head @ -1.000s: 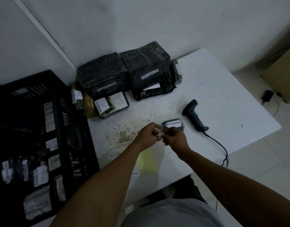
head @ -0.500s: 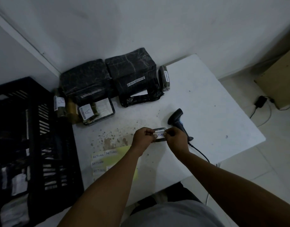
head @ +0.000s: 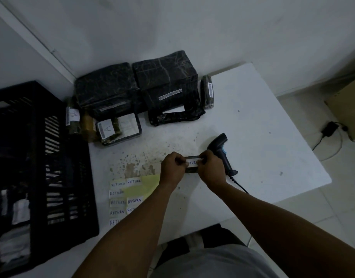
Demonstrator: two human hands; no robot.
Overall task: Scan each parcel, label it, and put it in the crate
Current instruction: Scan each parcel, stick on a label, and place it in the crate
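A white tabletop [head: 253, 121] set into a pale-walled corner, under dim light. At far left a black slatted crate [head: 42, 157] stands beside the tabletop, with labelled packets dimly visible inside. Near its right wall lies a yellow sheet of "RETURN" labels [head: 130, 194]; beyond it, against the wall, wait black-wrapped parcels [head: 136, 91] bearing barcode strips. At centre, the left hand [head: 171, 169] and right hand [head: 210, 171] hold a small dark parcel [head: 190, 171] just above the tabletop, each grip pinched on one end of a white "RETURN" label [head: 191, 163] lying across the parcel's top. The parcel appears light, compact and fairly stiff, its plastic wrap probably slick; it would be best taken by its short ends or long edges, leaving the top face free so the label can be pressed flat without creasing. Just right of the hands rests a corded handheld scanner [head: 220, 147].
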